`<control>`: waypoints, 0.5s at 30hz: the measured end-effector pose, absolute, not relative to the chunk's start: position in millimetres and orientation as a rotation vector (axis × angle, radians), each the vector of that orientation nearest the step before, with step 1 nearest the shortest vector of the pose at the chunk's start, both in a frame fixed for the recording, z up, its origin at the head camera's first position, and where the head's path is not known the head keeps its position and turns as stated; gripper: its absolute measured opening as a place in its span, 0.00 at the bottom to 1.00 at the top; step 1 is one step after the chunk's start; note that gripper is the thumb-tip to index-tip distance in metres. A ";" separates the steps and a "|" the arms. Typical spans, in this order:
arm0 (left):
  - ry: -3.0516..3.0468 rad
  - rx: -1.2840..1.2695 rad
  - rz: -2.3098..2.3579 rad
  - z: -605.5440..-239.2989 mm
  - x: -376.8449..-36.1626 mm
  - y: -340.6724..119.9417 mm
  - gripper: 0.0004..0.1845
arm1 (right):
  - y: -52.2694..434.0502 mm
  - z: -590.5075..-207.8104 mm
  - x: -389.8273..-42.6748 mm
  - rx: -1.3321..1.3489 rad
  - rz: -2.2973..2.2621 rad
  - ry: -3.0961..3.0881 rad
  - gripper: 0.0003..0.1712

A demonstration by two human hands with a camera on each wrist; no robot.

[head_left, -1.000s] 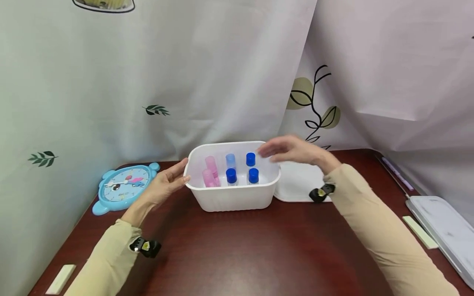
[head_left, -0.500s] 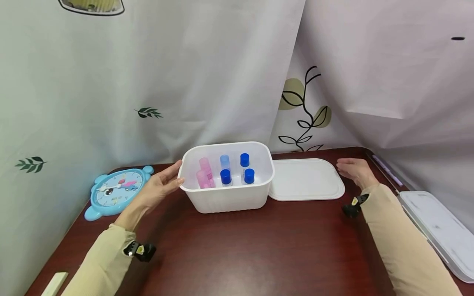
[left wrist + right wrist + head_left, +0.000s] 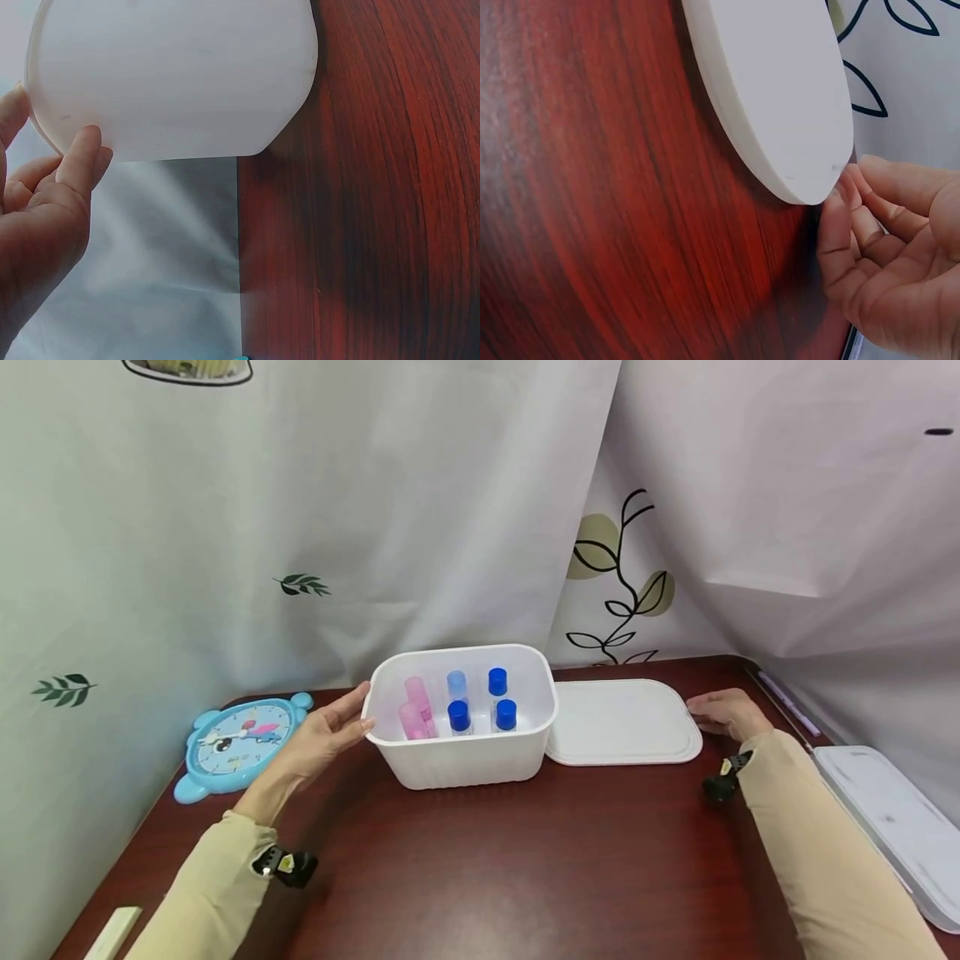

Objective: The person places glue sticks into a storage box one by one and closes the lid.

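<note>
In the head view a white plastic bin (image 3: pixel 465 764) stands on the table, with several small bottles inside: pink-capped ones (image 3: pixel 412 720), a light-blue one (image 3: pixel 457 683) and dark-blue-capped ones (image 3: pixel 506 714). My left hand (image 3: pixel 321 737) rests against the bin's left end, fingers fairly straight at its rim; the left wrist view has the thumb and fingertips on its outer wall (image 3: pixel 187 82). Right of the bin lies a flat white lid (image 3: pixel 626 722). My right hand (image 3: pixel 731 714) is at its right end, and in the right wrist view curled fingertips (image 3: pixel 836 206) pinch the lid's edge.
A light-blue bear-shaped clock (image 3: pixel 243 743) lies at the left. On the right is a flat white case (image 3: pixel 888 827) with a thin purple stick (image 3: pixel 787 702) behind it. A small pale block (image 3: pixel 112 933) sits bottom left. A curtain (image 3: pixel 450 510) hangs behind the dark red wooden table (image 3: pixel 510 877).
My right hand has left its place over the bin's right side, moved right past the lid and come in to its right edge. The left hand stays at the bin.
</note>
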State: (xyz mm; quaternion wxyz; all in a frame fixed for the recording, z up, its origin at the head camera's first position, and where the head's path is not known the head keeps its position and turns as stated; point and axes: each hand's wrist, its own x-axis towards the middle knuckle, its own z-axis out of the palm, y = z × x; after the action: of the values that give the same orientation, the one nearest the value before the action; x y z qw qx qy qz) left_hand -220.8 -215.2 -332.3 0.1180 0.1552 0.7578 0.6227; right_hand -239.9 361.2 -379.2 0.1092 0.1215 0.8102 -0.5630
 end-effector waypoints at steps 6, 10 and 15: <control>2.188 0.481 1.874 -331.1 -220.0 -215.1 0.36 | 366.0 -371.9 -240.4 0.389 -1.695 2.283 0.11; 2.184 0.491 1.878 -331.2 -220.5 -215.3 0.36 | 367.1 -368.3 -241.0 0.384 -1.648 2.281 0.10; 2.200 0.477 1.852 -332.9 -221.7 -214.9 0.36 | 369.3 -368.1 -238.5 0.363 -1.603 2.282 0.04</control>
State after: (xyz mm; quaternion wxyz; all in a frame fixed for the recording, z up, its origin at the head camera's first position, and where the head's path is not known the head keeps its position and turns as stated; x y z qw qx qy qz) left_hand -221.7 -214.9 -332.9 0.1128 0.1627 0.7498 0.6313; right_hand -238.5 369.3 -368.1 0.1640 0.1274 0.8004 -0.5623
